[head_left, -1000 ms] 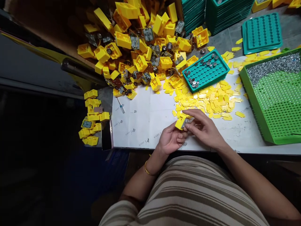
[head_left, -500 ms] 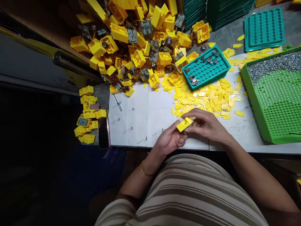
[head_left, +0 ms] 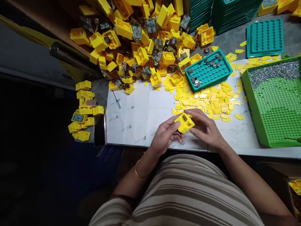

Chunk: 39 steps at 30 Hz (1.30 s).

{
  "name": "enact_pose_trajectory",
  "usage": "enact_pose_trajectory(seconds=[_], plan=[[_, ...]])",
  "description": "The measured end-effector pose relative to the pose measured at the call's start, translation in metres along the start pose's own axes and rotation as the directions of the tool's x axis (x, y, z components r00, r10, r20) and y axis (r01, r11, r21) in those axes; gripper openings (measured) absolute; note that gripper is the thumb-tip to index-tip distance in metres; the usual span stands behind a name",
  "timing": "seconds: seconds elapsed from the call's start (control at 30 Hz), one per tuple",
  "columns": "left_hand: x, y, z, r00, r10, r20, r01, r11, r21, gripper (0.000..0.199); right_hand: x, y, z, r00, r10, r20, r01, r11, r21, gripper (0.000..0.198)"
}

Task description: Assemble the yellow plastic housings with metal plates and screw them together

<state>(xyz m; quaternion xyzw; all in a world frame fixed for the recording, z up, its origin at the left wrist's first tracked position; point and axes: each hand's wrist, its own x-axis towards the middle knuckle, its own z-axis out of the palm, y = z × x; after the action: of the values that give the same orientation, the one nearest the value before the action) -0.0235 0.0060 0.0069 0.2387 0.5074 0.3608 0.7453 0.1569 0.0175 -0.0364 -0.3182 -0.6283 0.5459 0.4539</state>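
My left hand (head_left: 162, 136) grips a small yellow plastic housing (head_left: 184, 126) between thumb and fingers, above the front of the white paper. In the housing's upper face is a small recess with dark, metallic-looking parts in it. My right hand (head_left: 207, 128) curves round the housing's right side, its fingers at the far edge and its thumb by the near right corner. The fingertips behind the housing are hidden. Just beyond both hands lies a heap of thin yellow plastic covers (head_left: 211, 100).
A teal tray (head_left: 211, 77) of button cells stands behind the covers. At right is a green perforated basket (head_left: 258, 131) with small screws. Yellow housings with wires (head_left: 141, 56) are piled at the back left. A screwdriver (head_left: 118, 103) and a phone (head_left: 100, 131) lie at left.
The housing has been turned, so its broad face with the recess now shows. My left thumb has moved onto that face, and my right fingers have shifted along the edge. The camera view has shifted slightly.
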Motion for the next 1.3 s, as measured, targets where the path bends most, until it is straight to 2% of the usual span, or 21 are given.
enact_pose_trajectory(seconds=[0.07, 0.23, 0.37, 0.5, 0.7, 0.8, 0.93, 1.03, 1.2, 1.3], plan=[[0.0, 0.001, -0.001, 1.0, 0.009, -0.006, -0.009, 0.999, 0.048, 0.059, -0.002, 0.0, -0.001, 0.999, 0.031, 0.014, -0.032, 0.997, 0.065, 0.05], [0.003, 0.003, -0.006, 0.999, 0.024, 0.027, -0.03, 0.976, 0.214, 0.058, -0.002, 0.003, -0.002, 0.994, 0.044, 0.095, -0.049, 0.998, 0.045, 0.058], [0.001, 0.007, -0.006, 0.996, 0.058, 0.067, -0.075, 0.952, 0.298, 0.054, -0.004, 0.008, -0.002, 0.995, 0.067, 0.071, -0.072, 0.995, 0.068, 0.051], [-0.003, 0.009, 0.0, 0.993, 0.089, 0.072, -0.11, 0.92, 0.377, 0.054, -0.005, 0.007, -0.001, 1.0, 0.024, 0.021, -0.023, 0.999, -0.05, 0.045], [-0.003, 0.007, 0.01, 0.978, 0.204, 0.037, -0.198, 0.872, 0.448, 0.047, -0.005, 0.002, 0.007, 0.993, -0.102, -0.054, 0.083, 0.958, -0.276, 0.044], [-0.002, 0.005, 0.011, 0.971, 0.238, 0.025, -0.217, 0.834, 0.507, 0.046, -0.006, 0.002, 0.011, 0.987, -0.147, -0.062, 0.119, 0.938, -0.326, 0.048], [0.001, 0.001, 0.004, 0.962, 0.262, 0.072, -0.254, 0.773, 0.582, 0.043, -0.007, 0.002, 0.013, 0.989, -0.138, -0.049, 0.116, 0.94, -0.321, 0.052], [0.003, -0.001, 0.0, 0.965, 0.255, 0.065, -0.242, 0.764, 0.598, 0.042, -0.007, 0.003, 0.014, 0.987, -0.159, -0.028, 0.14, 0.93, -0.34, 0.053], [0.009, -0.007, 0.002, 0.977, 0.207, 0.059, -0.207, 0.833, 0.512, 0.039, -0.008, 0.005, 0.011, 0.982, -0.189, -0.009, 0.171, 0.909, -0.38, 0.056], [0.011, -0.008, 0.004, 0.978, 0.194, 0.083, -0.209, 0.843, 0.495, 0.038, -0.009, 0.003, 0.008, 0.985, -0.175, -0.002, 0.16, 0.904, -0.395, 0.056]])
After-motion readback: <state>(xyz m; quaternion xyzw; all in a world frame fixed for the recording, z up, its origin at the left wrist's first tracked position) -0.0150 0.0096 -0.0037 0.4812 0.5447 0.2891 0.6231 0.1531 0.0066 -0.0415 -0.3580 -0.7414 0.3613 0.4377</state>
